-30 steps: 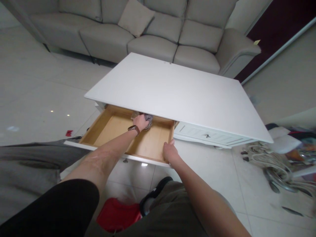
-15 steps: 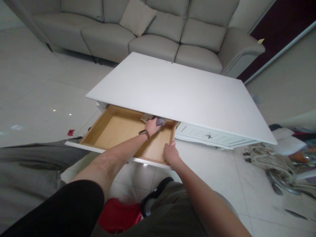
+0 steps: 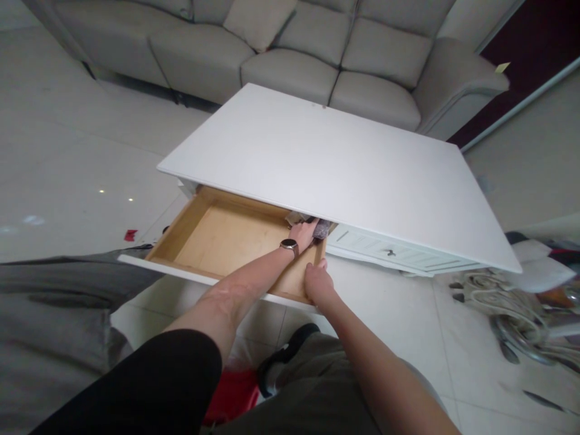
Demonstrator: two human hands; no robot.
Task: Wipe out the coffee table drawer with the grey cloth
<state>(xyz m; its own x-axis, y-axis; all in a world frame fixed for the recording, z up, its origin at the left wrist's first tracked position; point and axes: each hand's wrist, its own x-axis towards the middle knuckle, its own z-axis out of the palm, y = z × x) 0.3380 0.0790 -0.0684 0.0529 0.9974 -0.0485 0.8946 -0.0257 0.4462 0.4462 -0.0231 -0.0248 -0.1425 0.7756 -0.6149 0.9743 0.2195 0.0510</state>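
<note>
Head view: left hand (image 3: 302, 235) grasps gray cloth (image 3: 322, 229), right hand (image 3: 318, 284) clasps drawer (image 3: 229, 241) side; best press evenly while bracing it.

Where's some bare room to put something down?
Nearly the whole top of the white rectangular table is bare, between the grey cushioned sofa and the open, pale wooden drawer. Inside the drawer, the left part is bare, between its left wall and the left arm. Its right side is crowded: left hand, crumpled grey cloth, right hand.
</note>
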